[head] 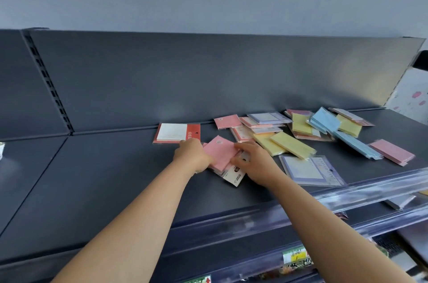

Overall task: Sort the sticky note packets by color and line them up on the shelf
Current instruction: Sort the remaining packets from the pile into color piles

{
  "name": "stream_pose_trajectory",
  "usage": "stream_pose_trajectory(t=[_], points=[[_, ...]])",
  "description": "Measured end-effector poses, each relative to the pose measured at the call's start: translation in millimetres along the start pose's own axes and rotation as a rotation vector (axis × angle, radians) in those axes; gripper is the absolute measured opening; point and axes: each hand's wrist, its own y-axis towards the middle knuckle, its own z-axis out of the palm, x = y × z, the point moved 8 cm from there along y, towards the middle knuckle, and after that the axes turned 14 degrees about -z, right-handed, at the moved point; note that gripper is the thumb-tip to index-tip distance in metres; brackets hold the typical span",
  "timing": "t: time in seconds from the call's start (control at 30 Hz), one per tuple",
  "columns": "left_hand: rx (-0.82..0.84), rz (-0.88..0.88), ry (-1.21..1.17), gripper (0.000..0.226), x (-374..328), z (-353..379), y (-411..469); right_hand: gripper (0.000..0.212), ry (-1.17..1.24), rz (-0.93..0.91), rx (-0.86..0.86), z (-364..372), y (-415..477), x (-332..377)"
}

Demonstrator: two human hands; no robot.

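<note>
On the dark shelf (92, 178), my left hand (192, 155) and my right hand (254, 162) both grip a small stack of pink sticky note packets (220, 152) from either side. A white card header sticks out under the stack. A red-and-white packet (177, 133) lies flat just behind my left hand. To the right lies a loose heap: pink packets (228, 120), yellow packets (284, 145), blue packets (325, 122), a lilac-framed packet (310, 171) and a pink packet (391, 152) at the far right.
The shelf's grey back panel (208, 79) rises behind the packets. A clear plastic price rail (347, 194) runs along the front edge. Lower shelves with price labels (294, 256) show below. The left half of the shelf holds nothing.
</note>
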Motion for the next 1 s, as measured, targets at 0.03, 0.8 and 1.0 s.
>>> stream_pose_trajectory(t=[0.03, 0.8, 1.0], points=[[0.010, -0.004, -0.057, 0.027, 0, 1, -1, 0.052, 0.032, 0.000, -0.006, 1, -2, 2], [-0.140, 0.025, -0.744, 0.047, 164, -157, -56, 0.024, 0.622, -0.149, -0.050, 75, 29, 201], [-0.243, -0.051, -0.844, 0.048, 276, -239, -85, 0.021, 0.726, -0.201, 0.062, 139, 32, 323]])
